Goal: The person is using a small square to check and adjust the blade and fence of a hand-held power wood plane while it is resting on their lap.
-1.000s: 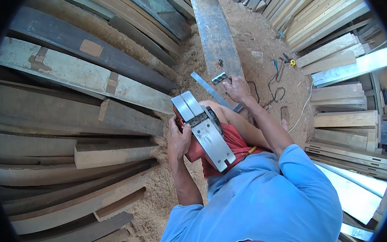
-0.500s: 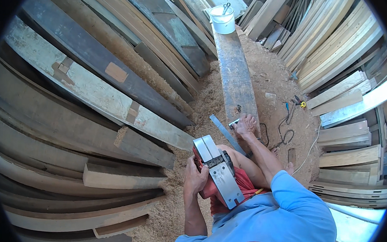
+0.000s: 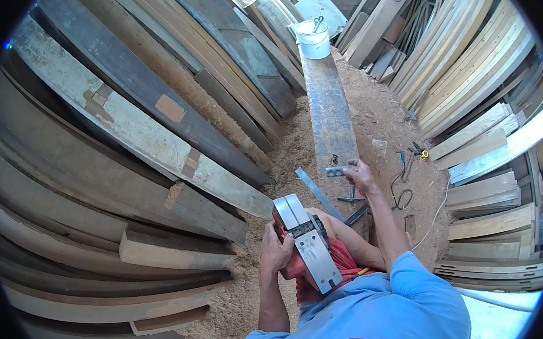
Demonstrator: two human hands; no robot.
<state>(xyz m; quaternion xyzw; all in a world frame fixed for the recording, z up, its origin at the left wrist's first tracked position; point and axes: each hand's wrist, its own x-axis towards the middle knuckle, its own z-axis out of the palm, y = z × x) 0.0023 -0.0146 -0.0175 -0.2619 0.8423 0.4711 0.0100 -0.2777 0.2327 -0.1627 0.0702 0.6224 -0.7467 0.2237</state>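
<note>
My left hand (image 3: 275,249) grips a red electric planer (image 3: 315,257) by its side. The planer lies against my lap with its silvery sole turned up and the cutter slot showing. Over the near end of the bench plank, my right hand (image 3: 362,177) pinches a small flat metal plate with round holes (image 3: 334,172), probably a planer blade or its holder. Small dark metal parts (image 3: 334,159) lie just beyond the plate. Below my right hand is a T-handled wrench (image 3: 351,197). A long metal strip like a ruler (image 3: 315,188) slants beside the planer.
The narrow bench plank (image 3: 330,107) runs away from me, with a white bucket (image 3: 313,41) at its far end. Boards (image 3: 177,156) lean along the left, and more timber (image 3: 471,76) stands on the right. Pliers with yellow (image 3: 424,154) and a dark cable (image 3: 399,189) lie on the shavings-covered floor.
My right hand has lifted and moved slightly right, now showing the holed plate in its fingers. The T-handled wrench has come into sight. My left hand keeps its hold on the planer.
</note>
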